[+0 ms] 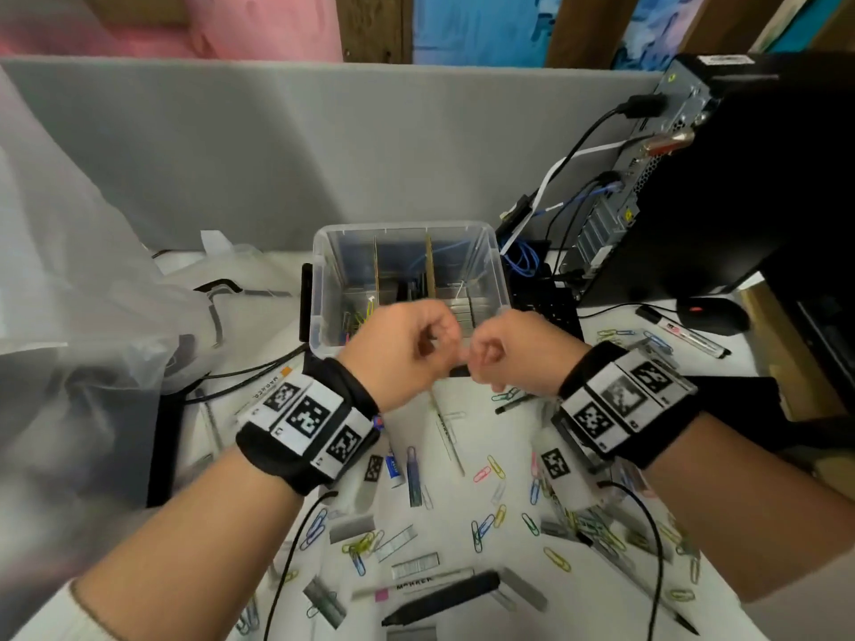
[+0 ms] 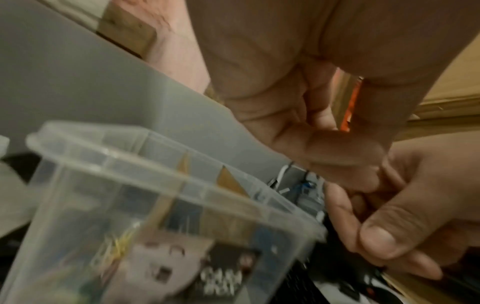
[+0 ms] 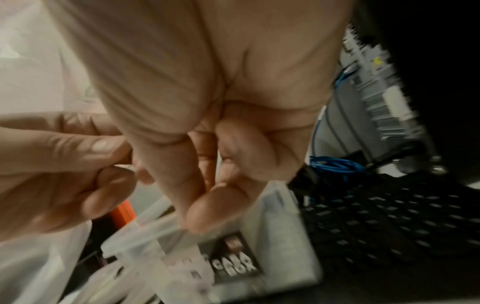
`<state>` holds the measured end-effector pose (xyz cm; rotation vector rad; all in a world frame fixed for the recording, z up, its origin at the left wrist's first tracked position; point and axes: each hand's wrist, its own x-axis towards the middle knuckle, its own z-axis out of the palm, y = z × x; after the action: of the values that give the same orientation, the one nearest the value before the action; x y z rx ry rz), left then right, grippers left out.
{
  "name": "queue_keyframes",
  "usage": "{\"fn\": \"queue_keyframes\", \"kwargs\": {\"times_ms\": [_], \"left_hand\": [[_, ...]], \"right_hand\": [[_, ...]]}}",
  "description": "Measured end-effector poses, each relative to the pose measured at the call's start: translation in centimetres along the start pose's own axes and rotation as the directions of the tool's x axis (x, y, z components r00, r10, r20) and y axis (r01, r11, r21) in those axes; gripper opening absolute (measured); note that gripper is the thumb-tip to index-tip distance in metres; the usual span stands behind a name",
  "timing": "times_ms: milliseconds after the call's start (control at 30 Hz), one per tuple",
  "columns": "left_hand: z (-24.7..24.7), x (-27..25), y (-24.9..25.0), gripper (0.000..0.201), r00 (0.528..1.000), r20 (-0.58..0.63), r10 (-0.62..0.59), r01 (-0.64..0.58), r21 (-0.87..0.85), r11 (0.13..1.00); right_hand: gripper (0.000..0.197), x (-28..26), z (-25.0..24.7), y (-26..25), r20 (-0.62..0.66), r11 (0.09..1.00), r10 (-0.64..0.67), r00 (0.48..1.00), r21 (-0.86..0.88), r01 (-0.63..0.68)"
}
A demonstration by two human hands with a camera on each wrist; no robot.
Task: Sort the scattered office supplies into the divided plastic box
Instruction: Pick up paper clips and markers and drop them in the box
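The clear divided box (image 1: pixel 319 270) stands at the back of the white table, with paper clips (image 1: pixel 358 316) in its left compartment and staple strips (image 1: pixel 462 312) in its right one. My left hand (image 1: pixel 444 337) and right hand (image 1: pixel 483 353) meet just above the box's front edge, fingers curled. In the right wrist view the left hand (image 3: pixel 103 160) pinches thumb to forefinger against the tip of the right hand (image 3: pixel 207 185). What they pinch is tiny and mostly hidden. Coloured paper clips (image 1: pixel 486 469), staple strips (image 1: pixel 414 566) and a black marker (image 1: pixel 444 594) lie scattered below my wrists.
A black computer tower (image 1: pixel 740 178) with cables stands at the back right, a keyboard (image 1: pixel 546 303) and mouse (image 1: pixel 712 314) beside the box. A crumpled plastic bag (image 1: pixel 92 293) fills the left. A grey partition runs behind.
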<state>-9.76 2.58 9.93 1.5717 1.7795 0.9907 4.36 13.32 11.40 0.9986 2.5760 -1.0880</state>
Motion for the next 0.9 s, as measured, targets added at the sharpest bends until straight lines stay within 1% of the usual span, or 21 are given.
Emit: {"fn": "queue_keyframes", "kwargs": {"times_ms": [67,133,200,267,333,400,500,533,600,667,800,900], "left_hand": [[2.1,-0.5,-0.2,0.013,0.989,0.142,-0.048,0.042,0.045,0.998],[4.3,-0.9,-1.1,0.010,0.958,0.257,-0.124,0.085,0.160,0.984],[6.6,-1.3,-2.2,0.008,0.921,0.325,-0.216,0.113,0.306,0.945],[9.2,-1.8,-3.1,0.017,0.876,0.366,-0.314,0.150,0.412,0.899],[11.4,-2.2,-3.6,0.026,0.848,0.370,-0.380,0.161,0.503,0.849],[13.0,-2.3,-3.8,0.029,0.834,0.350,-0.427,0.159,0.589,0.793],[14.2,-2.0,-3.7,0.022,0.829,0.299,-0.472,0.191,0.643,0.742],[14.4,-1.9,-3.6,0.021,0.827,0.286,-0.484,0.205,0.648,0.734],[14.7,-1.6,-3.3,0.023,0.813,0.277,-0.513,0.230,0.657,0.718],[14.7,-1.5,-3.1,0.026,0.800,0.280,-0.531,0.235,0.667,0.707],[14.9,-1.7,-2.4,0.031,0.791,0.318,-0.522,0.171,0.705,0.688],[15.0,-1.9,-2.1,0.037,0.781,0.332,-0.529,0.148,0.725,0.673]], "right_hand": [[0.009,-0.9,0.8,1.7,0.069,0.994,0.089,0.994,-0.067,-0.085],[0.011,-1.7,2.3,3.5,0.105,0.977,0.185,0.977,-0.126,-0.172],[0.016,-2.1,4.2,5.4,0.150,0.958,0.233,0.961,-0.207,-0.200],[0.018,-2.2,6.4,6.9,0.146,0.933,0.243,0.959,-0.307,-0.189],[0.016,-2.1,8.6,8.1,0.086,0.940,0.234,0.968,-0.273,-0.203],[0.013,-2.0,10.3,8.6,0.025,0.943,0.217,0.976,-0.263,-0.204],[0.008,-1.5,11.8,8.8,-0.015,0.936,0.194,0.981,-0.298,-0.190],[0.011,-1.3,12.0,8.7,-0.022,0.934,0.188,0.982,-0.304,-0.186],[0.019,-1.1,12.2,8.8,-0.024,0.935,0.200,0.980,-0.295,-0.198],[0.022,-1.1,12.2,8.9,-0.021,0.936,0.220,0.975,-0.278,-0.217],[0.024,-1.1,12.2,8.8,0.021,0.935,0.243,0.970,-0.272,-0.228],[0.021,-1.4,12.0,9.1,0.063,0.940,0.208,0.976,-0.289,-0.182]]}}
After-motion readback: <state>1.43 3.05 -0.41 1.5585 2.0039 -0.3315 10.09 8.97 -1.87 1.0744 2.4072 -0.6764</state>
